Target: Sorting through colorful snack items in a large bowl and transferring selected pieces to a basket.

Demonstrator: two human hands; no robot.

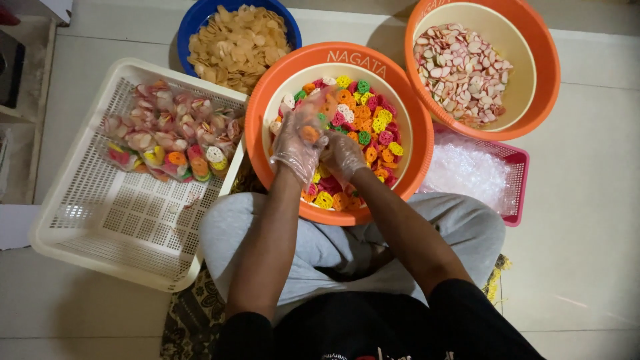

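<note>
Both my hands wear thin clear plastic gloves and hover over an orange basin [257,127] filled with small colourful flower-shaped crackers [370,120]. My left hand [300,140] holds a small clear bag with several crackers inside it, blurred by motion. My right hand [343,157] is right beside it, fingers curled with crackers in them, touching the bag's opening.
A white plastic basket [113,213] at the left holds several filled cracker bags [170,140]. A blue basin [190,27] of pale chips stands behind. At the right is an orange basin [543,67] of pink-white crackers and a pink basket [517,180] of clear bags.
</note>
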